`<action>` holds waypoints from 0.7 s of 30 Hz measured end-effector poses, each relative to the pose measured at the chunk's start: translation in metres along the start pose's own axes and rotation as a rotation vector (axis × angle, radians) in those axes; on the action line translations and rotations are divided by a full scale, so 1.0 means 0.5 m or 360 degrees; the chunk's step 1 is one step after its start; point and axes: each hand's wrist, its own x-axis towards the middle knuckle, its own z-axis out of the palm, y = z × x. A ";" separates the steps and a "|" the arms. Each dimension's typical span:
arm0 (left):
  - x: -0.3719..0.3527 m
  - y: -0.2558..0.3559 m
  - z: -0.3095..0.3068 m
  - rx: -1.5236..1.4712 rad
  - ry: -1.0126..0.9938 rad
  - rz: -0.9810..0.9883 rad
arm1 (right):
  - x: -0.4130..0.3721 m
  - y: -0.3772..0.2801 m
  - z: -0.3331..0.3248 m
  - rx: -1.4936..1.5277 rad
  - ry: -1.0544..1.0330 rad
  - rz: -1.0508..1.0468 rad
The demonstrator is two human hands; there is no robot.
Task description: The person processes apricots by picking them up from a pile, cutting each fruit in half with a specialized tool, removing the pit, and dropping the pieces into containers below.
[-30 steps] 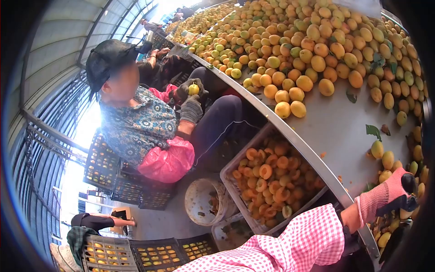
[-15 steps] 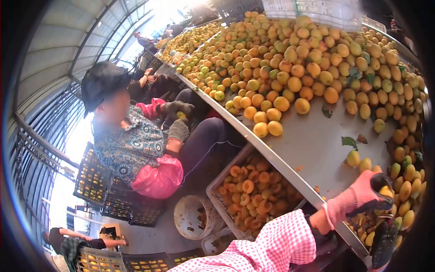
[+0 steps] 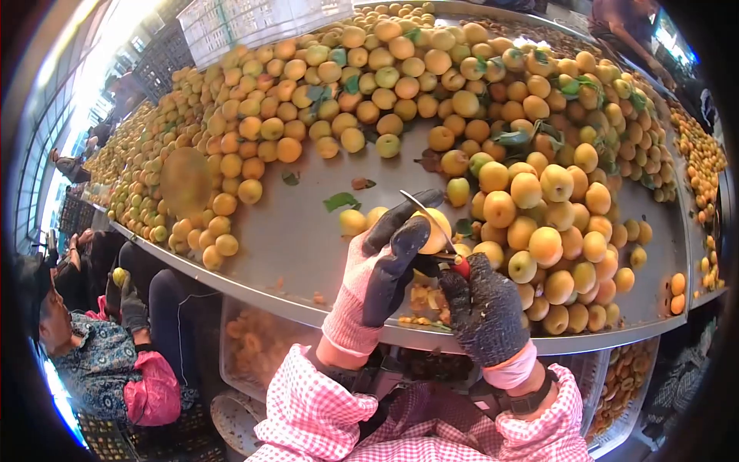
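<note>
My left hand [image 3: 382,269], in a pink glove with dark coated fingers, grips a yellow-orange apricot [image 3: 436,231] over the front of the metal table [image 3: 308,208]. Closed around the red handle of a knife [image 3: 459,266] is my right hand [image 3: 486,308], in a dark, dusty glove. The knife's curved blade lies across the apricot, its tip pointing up and left. Apricot scraps [image 3: 427,302] lie below, at the table edge between my hands. Close to my right hand, a heap of whole apricots [image 3: 545,245] rises.
Apricots [image 3: 323,73] spread along the back of the table, with a white crate [image 3: 262,27] behind. Leaves [image 3: 340,202] lie on the metal. Below the edge are bins of halved apricots on the left [image 3: 258,343] and right [image 3: 622,377]. A gloved person [image 3: 108,369] sits at left.
The view has swung right and down. My left hand, with an apricot, now shows near the centre instead of the right edge. My right hand and the knife are now plainly visible.
</note>
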 end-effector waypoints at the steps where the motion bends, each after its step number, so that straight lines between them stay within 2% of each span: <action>1: -0.009 0.004 0.002 0.0056 0.0019 -0.0018 | -0.010 -0.009 -0.008 -0.0085 -0.0029 0.0034; 3: -0.014 0.002 0.002 0.0163 0.0108 0.0018 | -0.009 -0.027 -0.017 -0.0204 -0.0126 0.0060; 4: -0.022 -0.004 0.001 0.0241 0.0230 0.0017 | -0.003 -0.022 -0.026 -0.0422 -0.0519 0.0065; 5: -0.019 -0.013 -0.014 0.0222 0.0262 -0.0011 | -0.030 0.004 -0.028 -0.0856 -0.0558 -0.0378; 6: -0.027 0.011 -0.036 0.0300 0.0132 -0.0219 | -0.047 0.019 -0.029 -0.0915 -0.0544 -0.0560; 7: -0.028 0.029 -0.027 0.0319 0.0044 -0.0129 | -0.054 0.025 -0.027 -0.0900 -0.0519 -0.0634; 8: -0.023 0.022 -0.042 0.0434 -0.0093 0.0113 | -0.061 0.033 -0.022 -0.0904 -0.0493 -0.0682; 9: -0.023 0.013 -0.042 0.0235 -0.0189 0.0184 | -0.065 0.045 -0.012 -0.0868 -0.0479 -0.0710; 11: -0.007 -0.018 -0.046 0.0070 -0.0191 0.0215 | -0.063 0.044 0.001 -0.0869 -0.0491 -0.0751; 13: -0.004 -0.054 -0.050 0.0043 0.0107 0.0129 | -0.057 0.044 0.012 -0.0871 -0.0502 -0.0768; 14: -0.003 -0.063 -0.052 0.0094 0.0147 0.0160 | -0.056 0.042 0.015 -0.0881 -0.0508 -0.0782; 21: -0.026 -0.025 -0.065 0.0280 0.0155 0.0191 | -0.039 0.050 0.043 -0.0896 -0.0500 -0.0827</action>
